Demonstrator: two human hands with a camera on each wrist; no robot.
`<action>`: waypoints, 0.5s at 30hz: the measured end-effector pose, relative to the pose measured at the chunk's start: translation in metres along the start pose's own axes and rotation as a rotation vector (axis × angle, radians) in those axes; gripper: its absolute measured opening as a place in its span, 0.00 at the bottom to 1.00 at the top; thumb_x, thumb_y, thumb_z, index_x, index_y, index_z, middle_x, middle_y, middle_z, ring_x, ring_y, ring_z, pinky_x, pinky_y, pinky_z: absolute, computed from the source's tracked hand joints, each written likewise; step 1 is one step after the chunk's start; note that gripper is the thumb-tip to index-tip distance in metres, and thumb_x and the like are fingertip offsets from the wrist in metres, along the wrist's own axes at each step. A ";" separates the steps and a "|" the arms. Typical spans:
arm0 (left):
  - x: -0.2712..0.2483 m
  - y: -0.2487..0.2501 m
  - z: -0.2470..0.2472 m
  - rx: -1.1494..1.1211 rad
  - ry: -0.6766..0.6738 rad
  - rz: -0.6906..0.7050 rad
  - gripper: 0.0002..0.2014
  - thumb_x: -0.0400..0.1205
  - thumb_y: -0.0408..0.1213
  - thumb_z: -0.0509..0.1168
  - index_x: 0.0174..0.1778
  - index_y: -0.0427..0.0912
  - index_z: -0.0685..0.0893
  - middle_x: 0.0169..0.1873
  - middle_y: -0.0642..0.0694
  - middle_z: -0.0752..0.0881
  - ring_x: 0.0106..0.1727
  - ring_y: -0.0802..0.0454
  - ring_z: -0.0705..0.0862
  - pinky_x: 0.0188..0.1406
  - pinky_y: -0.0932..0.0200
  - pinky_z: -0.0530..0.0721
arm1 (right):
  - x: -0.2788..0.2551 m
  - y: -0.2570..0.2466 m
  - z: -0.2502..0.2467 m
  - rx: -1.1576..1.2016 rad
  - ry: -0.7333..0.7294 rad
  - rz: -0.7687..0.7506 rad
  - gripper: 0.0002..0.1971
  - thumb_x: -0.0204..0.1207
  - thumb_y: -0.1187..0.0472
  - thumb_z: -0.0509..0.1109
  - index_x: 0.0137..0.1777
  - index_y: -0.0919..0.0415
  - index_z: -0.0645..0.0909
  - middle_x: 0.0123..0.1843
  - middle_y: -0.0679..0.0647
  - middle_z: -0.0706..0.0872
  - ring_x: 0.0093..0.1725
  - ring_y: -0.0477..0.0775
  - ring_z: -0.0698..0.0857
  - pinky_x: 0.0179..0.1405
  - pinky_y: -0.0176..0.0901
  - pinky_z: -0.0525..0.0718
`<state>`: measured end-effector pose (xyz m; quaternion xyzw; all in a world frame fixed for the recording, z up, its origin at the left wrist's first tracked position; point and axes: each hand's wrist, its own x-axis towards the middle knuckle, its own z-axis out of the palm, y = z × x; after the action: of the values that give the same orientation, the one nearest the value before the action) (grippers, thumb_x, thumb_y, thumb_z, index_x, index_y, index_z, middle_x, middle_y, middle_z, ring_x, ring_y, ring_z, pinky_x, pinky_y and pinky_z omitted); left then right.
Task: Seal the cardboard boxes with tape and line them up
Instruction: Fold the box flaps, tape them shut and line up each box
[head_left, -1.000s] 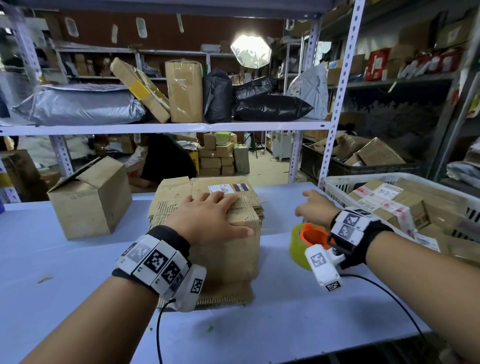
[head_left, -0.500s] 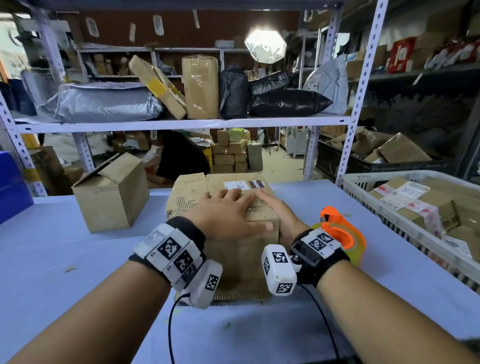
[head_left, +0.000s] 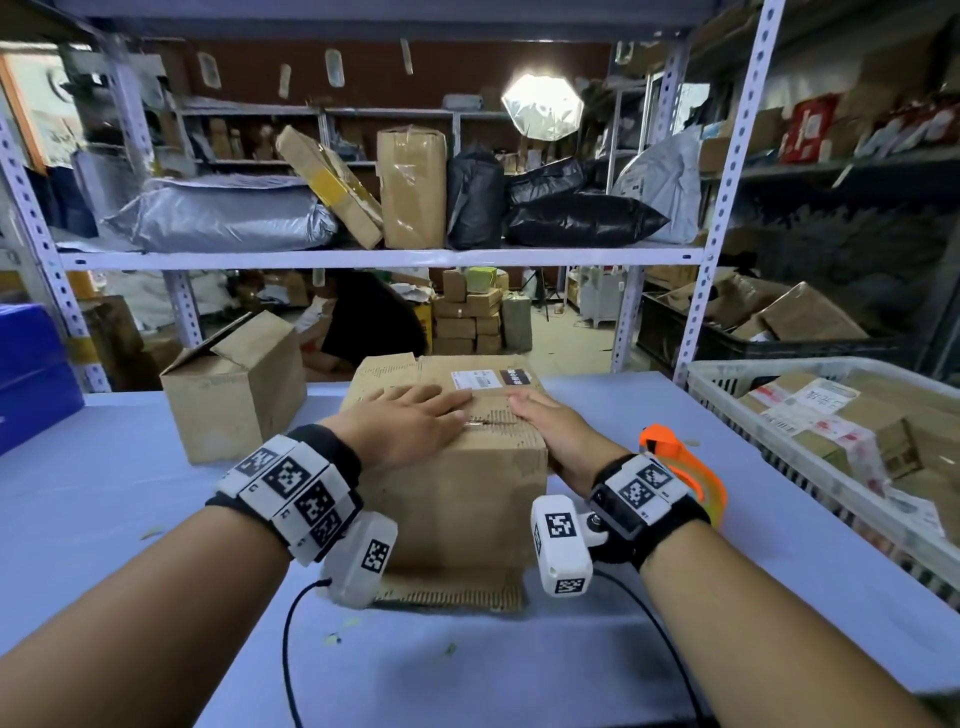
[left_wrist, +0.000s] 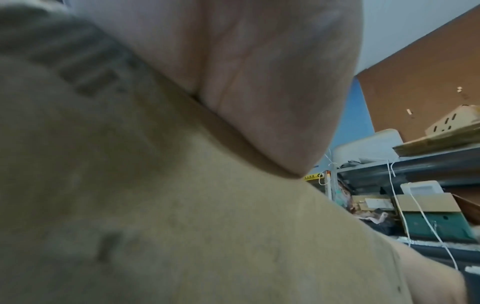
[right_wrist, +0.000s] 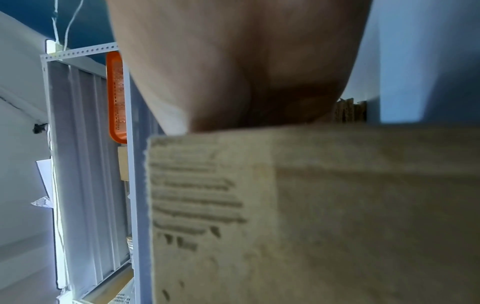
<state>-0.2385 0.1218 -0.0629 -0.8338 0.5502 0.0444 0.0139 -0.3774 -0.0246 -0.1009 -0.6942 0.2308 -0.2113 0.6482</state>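
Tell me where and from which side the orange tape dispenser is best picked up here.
Probably from above, with the right hand, gripping the orange frame of the tape dispenser: it stands on edge on the table just beyond that wrist, top exposed; its lower part is hidden.

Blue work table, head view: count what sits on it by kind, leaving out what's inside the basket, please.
Brown cardboard boxes: 2, the closed one under both hands and the open-flapped one to its left
Orange tape dispenser: 1
White plastic basket: 1
Total: 4
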 end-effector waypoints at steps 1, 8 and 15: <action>0.000 -0.004 -0.001 -0.013 -0.002 -0.031 0.26 0.92 0.53 0.40 0.89 0.60 0.49 0.89 0.54 0.49 0.89 0.45 0.47 0.86 0.35 0.46 | -0.001 -0.002 0.000 -0.019 0.000 0.000 0.16 0.90 0.56 0.56 0.72 0.62 0.75 0.53 0.59 0.87 0.45 0.51 0.86 0.34 0.33 0.83; -0.013 -0.020 0.006 -0.470 0.191 -0.194 0.21 0.93 0.38 0.51 0.83 0.43 0.70 0.87 0.42 0.61 0.87 0.40 0.59 0.84 0.47 0.59 | 0.003 -0.016 0.003 -0.020 0.031 0.039 0.19 0.88 0.63 0.61 0.77 0.62 0.72 0.54 0.58 0.87 0.44 0.51 0.87 0.44 0.43 0.85; -0.014 -0.024 0.008 -0.715 0.261 -0.284 0.33 0.77 0.69 0.67 0.77 0.60 0.76 0.74 0.53 0.77 0.69 0.51 0.78 0.68 0.54 0.77 | 0.006 -0.017 0.024 -0.182 0.089 0.054 0.47 0.68 0.44 0.78 0.85 0.47 0.60 0.74 0.54 0.77 0.68 0.62 0.83 0.67 0.63 0.83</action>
<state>-0.2223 0.1450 -0.0700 -0.8525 0.3765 0.1243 -0.3408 -0.3577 -0.0074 -0.0855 -0.7338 0.2961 -0.2025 0.5769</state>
